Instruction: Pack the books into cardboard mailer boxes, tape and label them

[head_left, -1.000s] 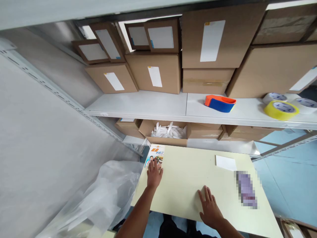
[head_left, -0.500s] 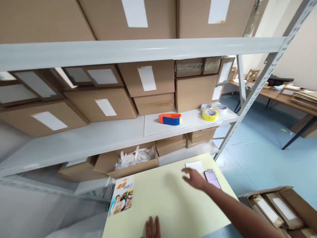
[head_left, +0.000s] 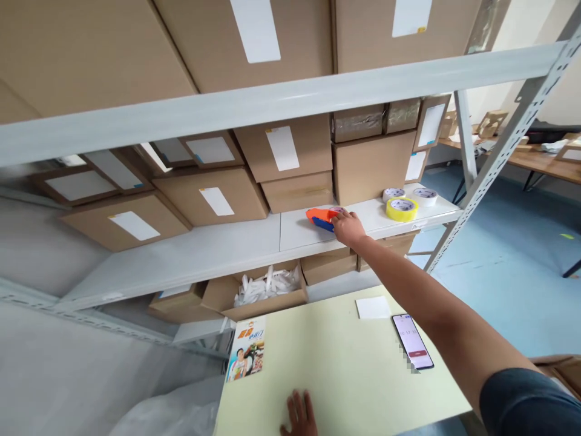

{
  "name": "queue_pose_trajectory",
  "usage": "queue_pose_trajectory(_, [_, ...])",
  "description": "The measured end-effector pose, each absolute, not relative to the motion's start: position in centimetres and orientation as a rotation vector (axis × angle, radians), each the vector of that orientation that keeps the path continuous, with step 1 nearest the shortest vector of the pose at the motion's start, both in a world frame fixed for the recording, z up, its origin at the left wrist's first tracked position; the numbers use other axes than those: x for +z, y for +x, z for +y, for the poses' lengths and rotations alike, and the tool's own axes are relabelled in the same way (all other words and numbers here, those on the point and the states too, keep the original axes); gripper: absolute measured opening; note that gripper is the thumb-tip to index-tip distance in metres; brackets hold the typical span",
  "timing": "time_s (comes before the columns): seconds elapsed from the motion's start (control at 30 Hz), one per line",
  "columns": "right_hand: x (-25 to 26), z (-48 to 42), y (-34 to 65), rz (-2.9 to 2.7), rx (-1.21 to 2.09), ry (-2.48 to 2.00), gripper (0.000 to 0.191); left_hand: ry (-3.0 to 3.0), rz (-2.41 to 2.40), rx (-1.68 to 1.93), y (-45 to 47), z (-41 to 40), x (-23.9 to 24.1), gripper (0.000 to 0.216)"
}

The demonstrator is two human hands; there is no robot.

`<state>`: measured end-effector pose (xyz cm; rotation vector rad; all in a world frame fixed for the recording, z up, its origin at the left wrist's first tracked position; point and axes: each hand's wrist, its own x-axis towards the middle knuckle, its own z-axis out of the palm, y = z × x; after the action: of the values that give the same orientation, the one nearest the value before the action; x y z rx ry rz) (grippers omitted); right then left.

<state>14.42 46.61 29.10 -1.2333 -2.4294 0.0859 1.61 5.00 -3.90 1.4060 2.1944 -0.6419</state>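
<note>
On the middle shelf (head_left: pixel 236 245), my right hand (head_left: pixel 348 229) is closed on the right end of an orange-and-blue tape dispenser (head_left: pixel 321 219). The fingers hide part of it, and a roll of tape shows just behind. Further right on the same shelf sit a yellow-edged tape roll (head_left: pixel 402 209) and two whitish rolls, one of them a white tape roll (head_left: pixel 425 196). Down at the near edge of the pale yellow table (head_left: pixel 327 357), my left hand (head_left: pixel 300 415) lies flat with fingers apart, holding nothing.
Left on the table lies a printed leaflet (head_left: pixel 246 350); right are a white card (head_left: pixel 373 307) and a phone (head_left: pixel 413 342). Below the shelf, an open carton (head_left: pixel 267 307) holds white pieces. Cardboard boxes (head_left: pixel 370 166) fill the rack, whose metal upright (head_left: pixel 503 151) stands at right.
My right hand has reached from above the table up to the shelf and taken hold of the tape dispenser. My left hand stays on the table. The view has shifted.
</note>
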Motion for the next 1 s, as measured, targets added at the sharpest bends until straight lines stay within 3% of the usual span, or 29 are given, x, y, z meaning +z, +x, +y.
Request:
queue_pose_trajectory(0.2, [19.3, 33.7, 21.6, -2.281, 0.059, -1.087, 0.028, 1.462, 2.197, -0.660, 2.3, 4.6, -2.6, 0.110])
queue_pose_trajectory(0.37, [6.2, 22.1, 26.4, -2.316, 0.252, -1.334, 0.023, 1.449, 2.178, -0.597, 2.3, 4.5, -2.3, 0.113])
queue_pose_trajectory(0.5, [-0.1, 19.2, 27.7, -2.433, 0.311, -1.547, 0.032, 1.420, 2.171, -0.566, 2.4, 4.8, -1.9, 0.114])
queue_pose_trajectory(0.63, [-2.8, 19.1, 29.2, -2.442, 0.192, -1.565, 0.037, 1.354, 2.170, -0.438, 2.6, 4.8, -1.4, 0.114])
queue_pose_trajectory(0.77, [-3.8, 18.7, 31.3, -2.423, 0.075, -1.435, 0.036, 1.328, 2.132, -0.162, 2.8, 1.9, -1.2, 0.089])
queue_pose_trajectory(1.0, [-1.4, 17.8, 30.7, -2.450, 0.104, -1.137, 0.051, 1.080, 2.160, 0.305, 3.7, -13.1, -2.4, 0.077])
